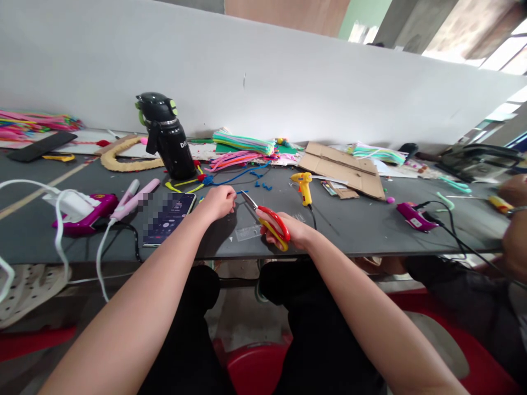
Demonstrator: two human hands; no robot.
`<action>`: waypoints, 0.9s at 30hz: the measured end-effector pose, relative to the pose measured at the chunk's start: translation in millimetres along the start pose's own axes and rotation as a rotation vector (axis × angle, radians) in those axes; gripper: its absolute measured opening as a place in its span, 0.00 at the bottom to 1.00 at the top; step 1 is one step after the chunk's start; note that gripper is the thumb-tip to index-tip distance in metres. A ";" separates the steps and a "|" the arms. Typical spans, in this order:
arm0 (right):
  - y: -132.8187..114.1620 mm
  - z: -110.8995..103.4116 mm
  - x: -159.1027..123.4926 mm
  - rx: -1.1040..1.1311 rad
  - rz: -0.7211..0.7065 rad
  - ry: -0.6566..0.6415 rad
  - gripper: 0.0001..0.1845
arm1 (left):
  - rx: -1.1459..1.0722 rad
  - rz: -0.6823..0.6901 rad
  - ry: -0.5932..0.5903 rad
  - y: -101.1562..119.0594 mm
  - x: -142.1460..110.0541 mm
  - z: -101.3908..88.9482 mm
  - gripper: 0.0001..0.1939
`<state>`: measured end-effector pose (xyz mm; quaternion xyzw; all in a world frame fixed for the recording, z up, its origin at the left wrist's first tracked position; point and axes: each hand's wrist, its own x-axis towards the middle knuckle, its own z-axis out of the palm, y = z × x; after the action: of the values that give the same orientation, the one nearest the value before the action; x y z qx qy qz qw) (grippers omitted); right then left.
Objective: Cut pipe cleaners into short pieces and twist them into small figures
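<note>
My left hand (219, 202) is closed, its fingers pinched together above the grey table. A short blue pipe cleaner (242, 192) sticks out from its fingertips towards the right. In my right hand (288, 230) is a pair of scissors (275, 220) with red and yellow handles, the blades pointing up and left. Their tips come close to the blue piece; whether they touch it I cannot tell. Beyond the hands lie several cut blue bits (267, 187) and longer blue pipe cleaners (241, 176). A clear ruler (248, 233) lies between my hands.
Left of my arm are a phone (171, 219), a pink curling-iron-like tool (135, 198) and a purple power strip (99, 213). A black bottle (173, 142) stands behind them. A yellow glue gun (303, 187) and cardboard (341, 167) lie right. Another person's arm (516, 236) shows far right.
</note>
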<state>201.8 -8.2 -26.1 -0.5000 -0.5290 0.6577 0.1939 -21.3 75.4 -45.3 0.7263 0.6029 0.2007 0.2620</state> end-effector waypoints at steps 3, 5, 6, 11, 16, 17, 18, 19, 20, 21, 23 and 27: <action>0.2 -0.2 0.4 0.003 -0.002 -0.002 0.32 | 0.018 0.007 -0.012 1.8 -1.0 -1.1 0.09; 0.3 -0.8 0.5 0.006 0.003 -0.005 0.32 | 0.031 0.007 -0.017 3.3 -2.3 -2.0 0.09; 0.2 -1.0 0.5 0.007 0.006 -0.007 0.31 | 0.035 0.007 -0.018 4.2 -3.1 -2.4 0.09; -0.8 -0.7 0.3 0.023 0.013 -0.011 0.29 | 0.045 -0.011 -0.018 8.0 -5.3 -3.8 0.10; -2.6 1.1 -0.8 0.039 0.025 0.018 0.28 | 0.048 -0.017 -0.017 6.3 -3.9 -3.7 0.09; -2.9 1.4 -1.2 0.041 0.028 0.020 0.28 | 0.045 -0.016 -0.015 6.0 -3.8 -3.7 0.09; -3.2 1.5 -1.6 0.042 0.030 0.021 0.28 | 0.045 -0.014 -0.013 5.9 -3.8 -3.8 0.09; -3.4 1.7 -1.9 0.042 0.030 0.021 0.28 | 0.047 -0.013 -0.010 6.0 -4.1 -3.9 0.09; -3.5 1.8 -2.2 0.039 0.030 0.022 0.28 | 0.049 -0.014 -0.008 6.3 -4.4 -4.1 0.09; -3.6 1.8 -2.5 0.036 0.029 0.024 0.28 | 0.051 -0.015 -0.007 6.7 -4.7 -4.2 0.09; -3.4 1.8 -2.5 0.032 0.027 0.024 0.28 | 0.052 -0.017 -0.007 7.4 -5.0 -4.3 0.09; -1.2 1.2 -0.5 0.027 0.026 0.026 0.29 | 0.052 -0.016 -0.009 7.5 -4.5 -3.7 0.09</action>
<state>200.6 -8.7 -24.9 -0.5126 -0.5109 0.6609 0.1990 -18.7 70.5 -37.6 0.7291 0.6124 0.1795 0.2472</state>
